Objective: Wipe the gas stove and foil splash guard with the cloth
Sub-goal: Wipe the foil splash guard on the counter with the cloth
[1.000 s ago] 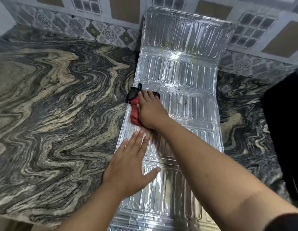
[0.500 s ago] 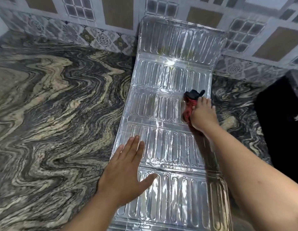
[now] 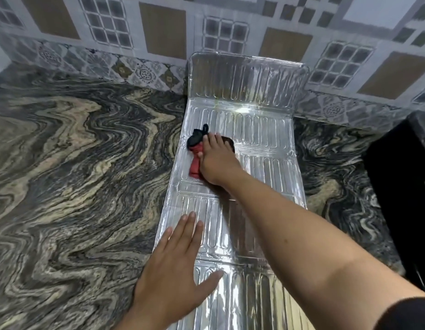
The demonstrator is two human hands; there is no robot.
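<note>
Right hand (image 3: 217, 160) lies palm-down on the cloth (image 3: 196, 163), fingers extended and pressing it flat against the foil splash guard (image 3: 261, 163); whether the thumb curls round the fabric cannot be told, as it is hidden under the hand. Cloth is red with a black end, bunched, showing at the hand's left side and past the fingertips, near the guard's left edge, on the second panel from the wall. Left hand (image 3: 175, 263) is spread flat, fingers straight, resting across the guard's near-left edge, partly on foil and partly over the marble counter (image 3: 63, 175), holding nothing; judged to be steadying the sheet. The guard lies along the counter, its far panel bent up against the tiled wall (image 3: 159, 27). A dark object (image 3: 401, 186) stands at right, possibly the gas stove; too little visible to confirm. Progress, as judgement: guard wiping is mid-course. Foil looks shiny throughout, so wiped and unwiped panels cannot be distinguished. The upright far panel and near panels plausibly remain; stove status unknown.
</note>
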